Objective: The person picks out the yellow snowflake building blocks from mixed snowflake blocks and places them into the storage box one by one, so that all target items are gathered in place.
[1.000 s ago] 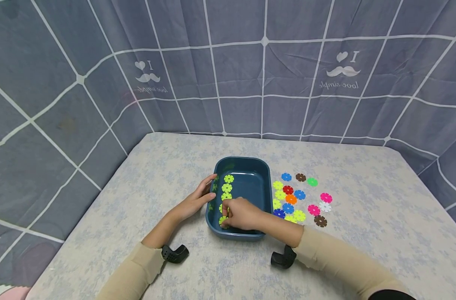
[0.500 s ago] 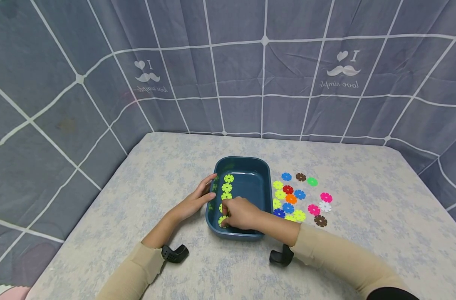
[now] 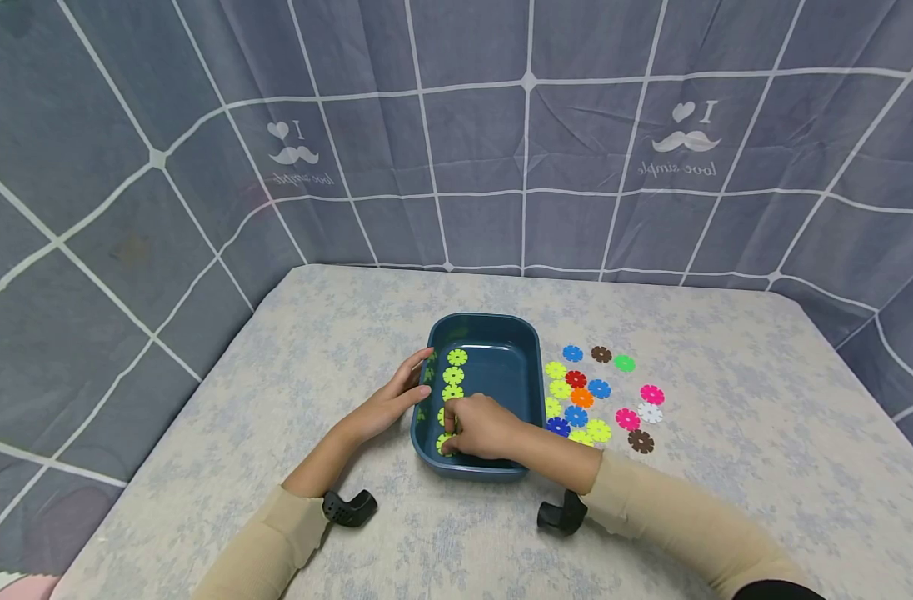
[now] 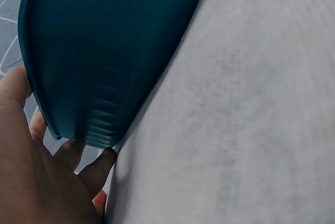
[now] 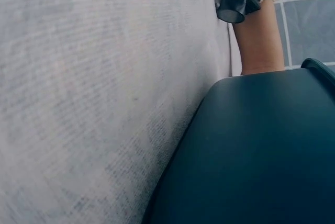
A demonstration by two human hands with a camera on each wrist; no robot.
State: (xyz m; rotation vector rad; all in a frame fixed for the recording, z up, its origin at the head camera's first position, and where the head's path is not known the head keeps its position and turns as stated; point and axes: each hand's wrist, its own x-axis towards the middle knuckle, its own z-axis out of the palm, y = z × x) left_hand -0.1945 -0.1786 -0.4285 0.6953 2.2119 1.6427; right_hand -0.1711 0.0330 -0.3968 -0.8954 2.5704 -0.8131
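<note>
A dark teal rectangular tray (image 3: 505, 371) stands on the table. Along its left side runs a column of yellow-green notched plastic discs (image 3: 454, 375), shaped like flowers. My left hand (image 3: 387, 403) rests against the tray's left side, thumb and fingertips at the rim; the left wrist view shows its fingers (image 4: 97, 169) spread along the outer wall. Inside the tray, my right hand (image 3: 482, 427) bends its index finger and thumb onto the nearest yellow-green disc (image 3: 445, 444), partly covering it and the one above. The right wrist view shows only the tray's outer wall (image 5: 251, 145), hiding the right hand.
Right of the tray lie several more discs in yellow, red (image 3: 576, 379), orange (image 3: 581, 397), blue (image 3: 576, 416), pink (image 3: 627, 418), white (image 3: 650, 412), brown (image 3: 641, 441) and green (image 3: 625, 363). A grey checked curtain (image 3: 471, 150) hangs behind the table.
My right forearm and sleeve have shifted slightly left and the nearest disc sits a touch differently under the fingers. The left hand and the tray have hardly moved.
</note>
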